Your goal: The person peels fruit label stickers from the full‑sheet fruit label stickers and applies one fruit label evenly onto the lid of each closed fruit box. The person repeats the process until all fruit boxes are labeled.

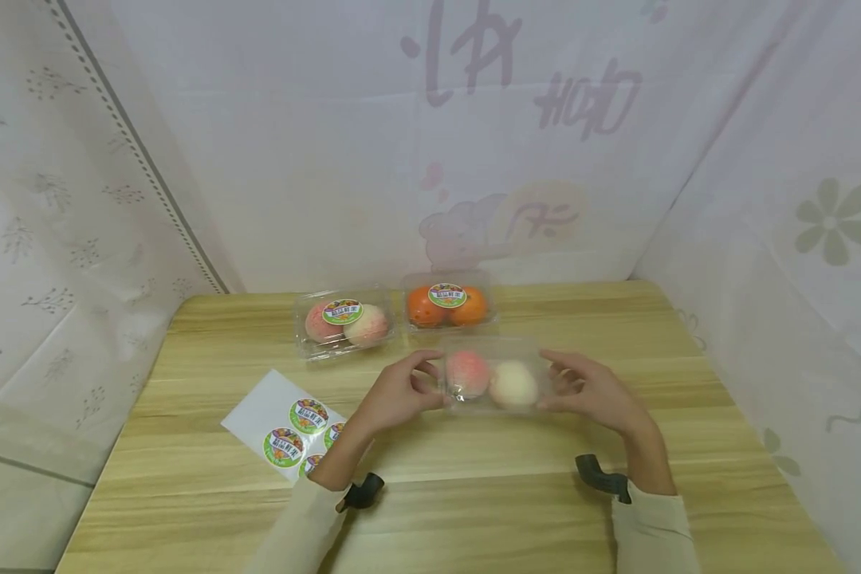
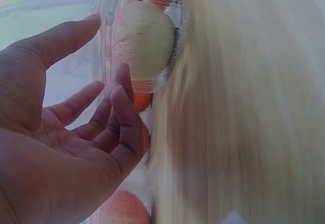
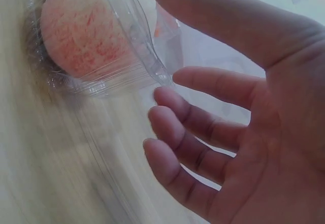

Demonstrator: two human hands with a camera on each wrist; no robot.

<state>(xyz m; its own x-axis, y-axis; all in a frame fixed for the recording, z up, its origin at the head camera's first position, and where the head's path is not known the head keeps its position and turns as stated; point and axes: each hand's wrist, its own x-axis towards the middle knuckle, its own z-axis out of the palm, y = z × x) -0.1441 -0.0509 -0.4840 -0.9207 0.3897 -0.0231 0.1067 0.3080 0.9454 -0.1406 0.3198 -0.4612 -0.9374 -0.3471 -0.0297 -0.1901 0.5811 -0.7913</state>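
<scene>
A clear plastic fruit box [image 1: 501, 375] with two peaches, one pink and one pale, is between my hands in the head view, slightly blurred. My left hand [image 1: 402, 389] grips its left end, thumb at the near corner and forefinger at the far one. On the opposite end, my right hand [image 1: 594, 392] holds it in the same way. The left wrist view shows the thumb and fingertips at the box's edge, with a pale peach [image 2: 144, 38] behind the plastic. In the right wrist view a reddish peach [image 3: 84, 31] is inside, and the other fingers curl loosely beside the box.
Behind stand a labelled box of peaches [image 1: 344, 320] and a labelled box of orange fruit [image 1: 449, 306]. A white sheet of round stickers [image 1: 258, 406] lies left, partly under my left forearm. Printed cloth [image 1: 316, 159] hangs behind the wooden table [image 1: 473, 510].
</scene>
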